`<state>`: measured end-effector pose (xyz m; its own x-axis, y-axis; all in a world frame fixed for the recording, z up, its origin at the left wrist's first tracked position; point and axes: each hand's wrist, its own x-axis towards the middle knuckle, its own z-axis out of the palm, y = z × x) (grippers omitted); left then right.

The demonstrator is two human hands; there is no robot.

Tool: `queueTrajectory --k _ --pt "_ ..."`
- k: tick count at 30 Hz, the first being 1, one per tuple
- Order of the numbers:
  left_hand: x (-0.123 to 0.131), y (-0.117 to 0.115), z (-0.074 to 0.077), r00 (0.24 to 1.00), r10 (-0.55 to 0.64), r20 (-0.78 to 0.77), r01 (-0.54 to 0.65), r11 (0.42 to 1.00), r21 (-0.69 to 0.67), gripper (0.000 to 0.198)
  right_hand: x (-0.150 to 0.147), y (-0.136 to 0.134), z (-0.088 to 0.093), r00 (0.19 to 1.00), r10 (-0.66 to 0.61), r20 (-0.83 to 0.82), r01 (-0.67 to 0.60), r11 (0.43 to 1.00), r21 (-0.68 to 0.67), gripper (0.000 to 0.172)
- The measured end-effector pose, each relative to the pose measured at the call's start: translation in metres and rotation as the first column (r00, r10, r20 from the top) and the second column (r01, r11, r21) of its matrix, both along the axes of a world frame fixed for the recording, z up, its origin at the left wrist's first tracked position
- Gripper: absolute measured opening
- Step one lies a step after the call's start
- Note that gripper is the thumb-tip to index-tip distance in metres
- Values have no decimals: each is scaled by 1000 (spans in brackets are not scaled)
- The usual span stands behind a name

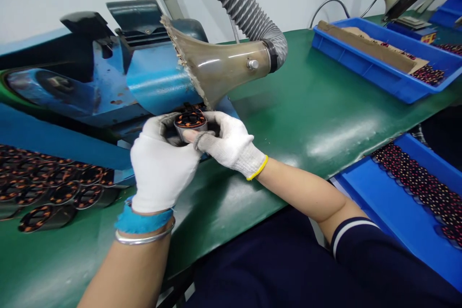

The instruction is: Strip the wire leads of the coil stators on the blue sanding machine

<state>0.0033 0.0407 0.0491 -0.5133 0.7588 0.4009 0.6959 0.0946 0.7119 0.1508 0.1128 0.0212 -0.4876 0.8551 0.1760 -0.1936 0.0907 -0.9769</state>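
Between my two gloved hands is a motor stator (191,122), a grey metal ring with copper windings and a black inner part, its open end facing up. My left hand (162,159), in a white glove with a blue cuff, wraps its left side. My right hand (229,142), in a white glove with a yellow hem, grips the right side, with a bare thumb tip across the front. The stator is held just below the blue grinding machine (159,82) and the flared mouth of a brownish suction hood (224,67). Some fingers are hidden behind the stator.
Several more stators (65,192) stand on the green table (281,120) at the left. A grey corrugated hose (241,5) joins the hood. Blue trays with small wound parts sit at the back right (390,77) and lower right (378,211).
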Motion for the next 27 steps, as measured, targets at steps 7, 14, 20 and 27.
queueTrajectory --k 7,14,20,27 --pt "-9 -13 -38 989 -139 45 117 936 332 71 9 -4 5 993 7 115 -34 971 237 80" --pt "-10 -18 -59 976 -214 43 180 900 398 59 8 -14 4 998 -52 -19 55 981 186 39" --pt "-18 -16 -56 999 -10 52 -15 885 465 76 3 -5 2 987 -134 -86 108 961 -255 44" --pt "-7 -19 -59 988 -143 59 108 909 402 72 8 -14 15 996 62 -69 -72 985 -156 42"
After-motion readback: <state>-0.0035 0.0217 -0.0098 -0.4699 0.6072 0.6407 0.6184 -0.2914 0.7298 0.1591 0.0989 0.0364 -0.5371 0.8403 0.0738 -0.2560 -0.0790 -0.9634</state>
